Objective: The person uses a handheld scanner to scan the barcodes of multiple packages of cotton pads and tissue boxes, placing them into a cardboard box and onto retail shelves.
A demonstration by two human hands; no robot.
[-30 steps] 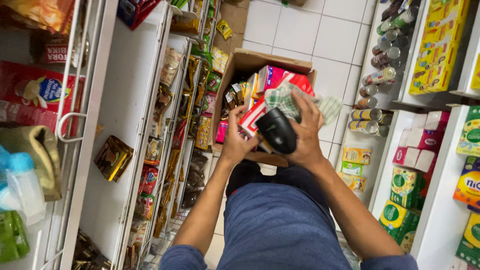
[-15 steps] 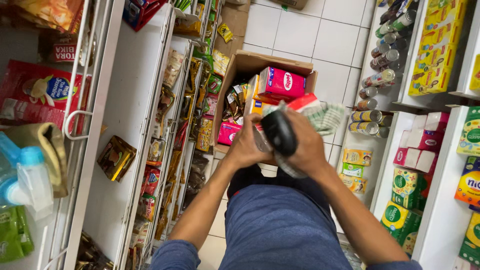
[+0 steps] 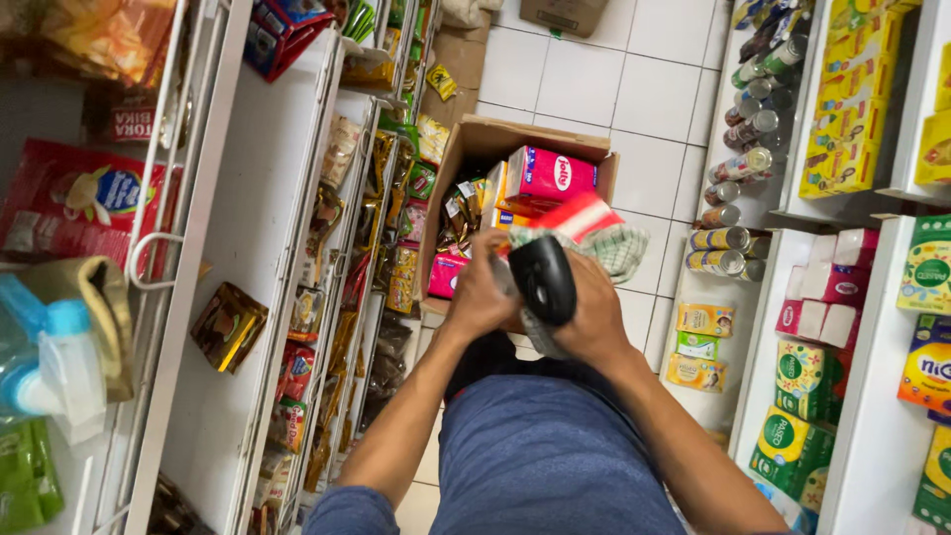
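While the left hand (image 3: 482, 295) grips one end of a red-and-white pack (image 3: 575, 216) wrapped partly in a checked cloth (image 3: 616, 248), the right hand (image 3: 592, 315) closes around a black scanner (image 3: 544, 278) pressed against the same pack. Both are held just above an open cardboard box (image 3: 466, 163) on the tiled floor (image 3: 584, 74), which holds a pink pack (image 3: 551, 174) and small sachets. White shelves (image 3: 248, 198) of snacks stand on the left.

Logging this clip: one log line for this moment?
left hand: holding packet | right hand: gripping scanner | below: open box of goods, floor
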